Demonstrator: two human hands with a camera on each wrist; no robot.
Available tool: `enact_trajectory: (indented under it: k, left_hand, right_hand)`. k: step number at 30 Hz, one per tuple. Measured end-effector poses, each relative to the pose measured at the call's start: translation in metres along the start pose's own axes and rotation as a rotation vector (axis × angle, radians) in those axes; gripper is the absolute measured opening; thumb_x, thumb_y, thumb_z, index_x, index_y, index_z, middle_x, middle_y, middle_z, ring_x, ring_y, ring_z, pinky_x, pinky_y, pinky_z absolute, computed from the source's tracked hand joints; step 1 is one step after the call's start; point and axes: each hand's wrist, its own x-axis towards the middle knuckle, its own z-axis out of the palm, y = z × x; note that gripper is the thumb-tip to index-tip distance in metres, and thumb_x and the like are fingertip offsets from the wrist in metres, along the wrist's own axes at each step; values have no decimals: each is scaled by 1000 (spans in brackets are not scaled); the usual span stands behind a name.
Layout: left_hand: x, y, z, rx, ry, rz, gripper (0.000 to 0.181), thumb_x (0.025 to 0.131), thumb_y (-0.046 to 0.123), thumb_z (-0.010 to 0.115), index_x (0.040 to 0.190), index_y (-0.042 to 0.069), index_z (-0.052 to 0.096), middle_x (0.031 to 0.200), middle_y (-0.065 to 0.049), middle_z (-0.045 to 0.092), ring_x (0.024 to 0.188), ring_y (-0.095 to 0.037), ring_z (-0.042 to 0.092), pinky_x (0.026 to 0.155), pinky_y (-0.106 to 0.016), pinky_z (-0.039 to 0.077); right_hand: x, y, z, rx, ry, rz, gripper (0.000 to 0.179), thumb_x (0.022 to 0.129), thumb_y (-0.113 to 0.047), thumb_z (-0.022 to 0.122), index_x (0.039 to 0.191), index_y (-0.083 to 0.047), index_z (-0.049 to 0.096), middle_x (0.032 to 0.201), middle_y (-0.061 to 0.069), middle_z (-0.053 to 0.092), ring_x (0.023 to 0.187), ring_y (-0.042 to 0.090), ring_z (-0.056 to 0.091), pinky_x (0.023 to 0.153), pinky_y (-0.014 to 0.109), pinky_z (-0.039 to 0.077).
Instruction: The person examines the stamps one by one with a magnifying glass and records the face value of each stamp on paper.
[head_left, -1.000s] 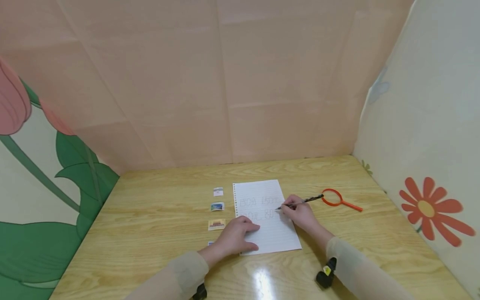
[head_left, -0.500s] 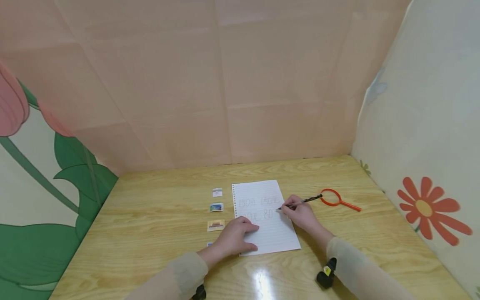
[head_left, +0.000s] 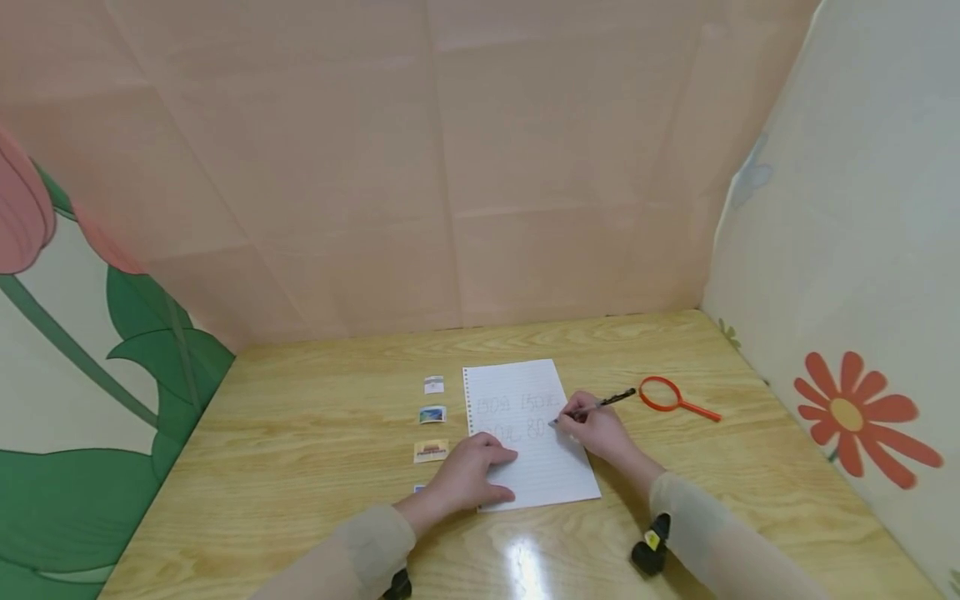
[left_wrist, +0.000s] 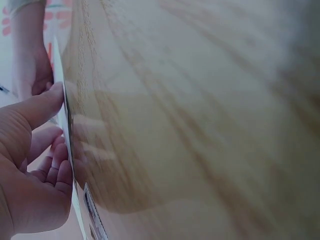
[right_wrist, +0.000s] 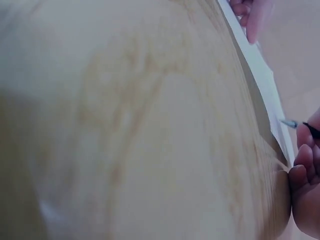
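The pen (head_left: 600, 404) is grasped by the right hand (head_left: 596, 429), its tip shifted slightly leftward along the second line; the paper (head_left: 525, 433) stays pinned under the flat, released left hand (head_left: 472, 471).

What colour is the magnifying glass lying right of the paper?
Orange-red, both rim and handle; the magnifying glass shows best in the head view.

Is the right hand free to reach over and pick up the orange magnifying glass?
Probably not yet: the right hand grips the pen. The magnifying glass lies just beyond it on the table, path unobstructed.
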Motion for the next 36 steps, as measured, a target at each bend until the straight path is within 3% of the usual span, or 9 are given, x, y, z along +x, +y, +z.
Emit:
enact_trajectory:
  k: [7,14,22,32,36]
  left_hand:
    - [0,1,-1,-1,2,5,57,77,36,85,127,15,68,113,4,61,101,-9,54,91,-27,46]
    - [-1,3,-1,-7,-3,5,56,77,36,85,127,15,68,113,5,60,100,-9,54,91,-26,46]
    - [0,4,-3,2,-3,6,57,78,36,85,127,14,68,113,4,61,101,-10,54,91,-27,45]
    - [-2,5,-4,16,-1,13,57,77,35,85,127,13,68,114,1,61,102,-11,55,92,-27,46]
    - [-1,5,-3,9,-6,2,57,77,35,86,127,14,68,114,2,61,102,-11,55,93,-27,46]
  right_hand:
    - [2,1,-3,82,39,25,4,84,-5,67,86,-4,63,78,4,59,59,14,54,51,24,47]
    - [2,1,-6,47,40,56,5,86,-5,66,87,-5,61,79,4,57,60,14,54,52,24,46]
    - [1,2,-8,11,23,39,6,86,-6,66,87,-6,60,74,3,56,61,15,52,52,23,44]
    - [-5,3,-13,39,61,28,9,83,-3,69,83,-6,61,71,1,55,61,12,48,52,22,39]
    - [-5,0,-10,37,23,30,8,84,-5,69,85,-6,61,73,2,57,60,12,51,52,22,42]
